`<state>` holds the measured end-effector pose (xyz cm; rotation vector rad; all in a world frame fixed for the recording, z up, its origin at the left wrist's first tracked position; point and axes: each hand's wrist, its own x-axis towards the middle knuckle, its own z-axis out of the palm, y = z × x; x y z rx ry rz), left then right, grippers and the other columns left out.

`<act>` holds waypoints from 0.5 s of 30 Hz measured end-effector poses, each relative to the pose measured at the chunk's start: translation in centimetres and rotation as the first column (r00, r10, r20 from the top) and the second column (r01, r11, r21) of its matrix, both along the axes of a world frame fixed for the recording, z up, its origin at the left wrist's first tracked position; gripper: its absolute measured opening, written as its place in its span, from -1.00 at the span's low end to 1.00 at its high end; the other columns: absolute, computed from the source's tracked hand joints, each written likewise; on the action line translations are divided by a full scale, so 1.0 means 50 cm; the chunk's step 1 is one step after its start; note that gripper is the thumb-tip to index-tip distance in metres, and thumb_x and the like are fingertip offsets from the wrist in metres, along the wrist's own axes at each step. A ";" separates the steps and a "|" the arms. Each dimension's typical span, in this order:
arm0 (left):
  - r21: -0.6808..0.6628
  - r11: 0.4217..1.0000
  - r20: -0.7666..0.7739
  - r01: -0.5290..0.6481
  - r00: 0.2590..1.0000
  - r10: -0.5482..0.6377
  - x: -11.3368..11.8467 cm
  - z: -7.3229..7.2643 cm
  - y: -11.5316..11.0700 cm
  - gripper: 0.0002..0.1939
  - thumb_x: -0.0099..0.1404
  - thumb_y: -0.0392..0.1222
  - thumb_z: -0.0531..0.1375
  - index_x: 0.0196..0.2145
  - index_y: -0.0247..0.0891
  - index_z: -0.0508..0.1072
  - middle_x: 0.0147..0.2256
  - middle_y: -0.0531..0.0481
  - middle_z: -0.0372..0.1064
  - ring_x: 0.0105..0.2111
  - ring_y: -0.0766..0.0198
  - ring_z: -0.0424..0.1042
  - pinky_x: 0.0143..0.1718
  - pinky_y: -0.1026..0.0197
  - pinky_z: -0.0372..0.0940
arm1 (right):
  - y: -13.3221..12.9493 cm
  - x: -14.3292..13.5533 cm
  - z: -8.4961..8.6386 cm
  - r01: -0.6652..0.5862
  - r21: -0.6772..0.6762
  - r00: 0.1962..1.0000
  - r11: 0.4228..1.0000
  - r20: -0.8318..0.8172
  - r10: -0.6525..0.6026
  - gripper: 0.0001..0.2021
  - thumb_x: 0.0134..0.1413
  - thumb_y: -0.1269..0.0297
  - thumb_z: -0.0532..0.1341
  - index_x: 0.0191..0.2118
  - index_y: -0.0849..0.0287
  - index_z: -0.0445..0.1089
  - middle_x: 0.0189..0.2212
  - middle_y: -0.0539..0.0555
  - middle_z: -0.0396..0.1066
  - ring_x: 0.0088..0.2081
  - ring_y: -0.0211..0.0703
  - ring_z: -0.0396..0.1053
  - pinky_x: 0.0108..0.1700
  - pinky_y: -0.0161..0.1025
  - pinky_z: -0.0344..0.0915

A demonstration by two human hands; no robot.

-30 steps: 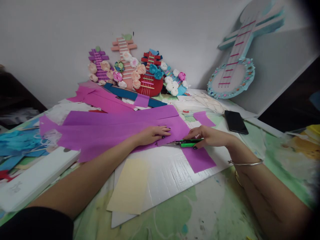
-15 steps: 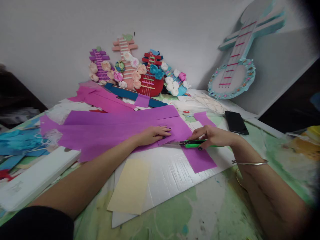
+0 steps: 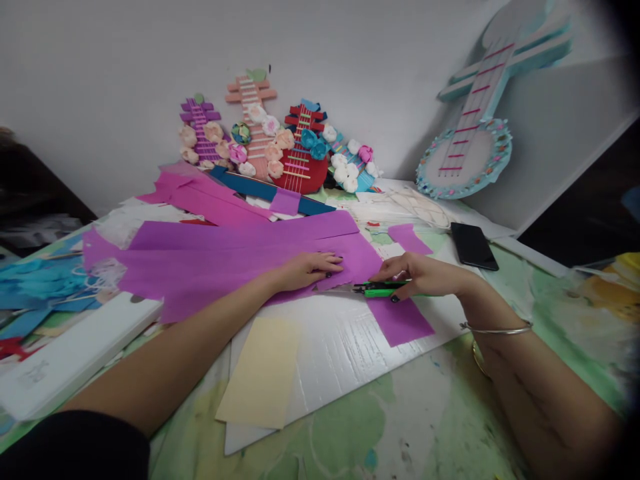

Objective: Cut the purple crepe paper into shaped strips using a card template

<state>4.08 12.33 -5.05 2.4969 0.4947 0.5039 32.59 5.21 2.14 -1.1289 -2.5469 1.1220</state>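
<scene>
My left hand [image 3: 310,271] lies flat on a large purple crepe paper sheet [image 3: 240,257], fingers stretched to the right. Just beyond its fingertips, my right hand [image 3: 420,272] is closed around a green and black utility knife [image 3: 377,289]. The knife's long blade points left and lies at the paper's lower edge, close to my left fingers. Beneath the knife, a cut purple piece [image 3: 403,321] rests on a glossy white board [image 3: 340,360]. A cream paper piece [image 3: 260,373] lies over the board's left part.
A black phone [image 3: 474,247] lies at the right, near a small purple scrap [image 3: 410,238]. Several flower-decorated craft guitars [image 3: 303,167] lean against the wall, with a larger pale blue one [image 3: 465,143] at right. A long white box [image 3: 80,353] is at left.
My right hand has slid slightly left with the utility knife, its blade reaching further along the paper's edge. My left hand stays in place.
</scene>
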 end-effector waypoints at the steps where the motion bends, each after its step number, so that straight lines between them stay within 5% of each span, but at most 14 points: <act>1: -0.003 1.000 0.000 -0.001 1.000 0.001 0.000 0.001 0.000 -0.60 0.35 -0.37 0.05 0.09 -0.13 0.41 0.18 -0.02 0.23 0.24 0.24 0.11 0.26 0.03 -0.01 | 0.000 0.002 0.001 0.003 -0.004 1.000 1.000 0.001 -0.003 -0.55 -0.13 0.40 0.29 -0.02 0.11 0.50 -0.19 0.05 0.52 -0.19 -0.09 0.39 -0.10 -0.19 0.29; 9: -0.041 0.999 0.012 -0.020 1.000 0.021 0.001 0.004 -0.003 -0.60 0.33 -0.36 0.06 0.07 -0.07 0.42 0.17 0.02 0.25 0.24 0.25 0.11 0.26 0.02 -0.02 | -0.011 0.014 0.017 -0.019 -0.057 1.000 0.998 -0.004 0.019 -0.55 -0.13 0.40 0.28 -0.01 0.09 0.50 -0.17 0.05 0.52 -0.22 -0.12 0.41 -0.20 -0.24 0.31; 15: -0.064 0.984 0.055 -0.165 0.984 0.168 -0.004 0.014 -0.010 -0.58 0.32 -0.27 0.07 0.12 -0.14 0.37 0.23 -0.01 0.14 0.25 0.20 0.10 0.25 0.04 0.00 | -0.001 0.038 0.009 0.255 -0.022 0.955 0.967 -0.149 -0.255 -0.56 -0.18 0.36 0.32 -0.06 0.06 0.53 -0.18 0.02 0.52 -0.17 -0.05 0.41 -0.12 -0.20 0.33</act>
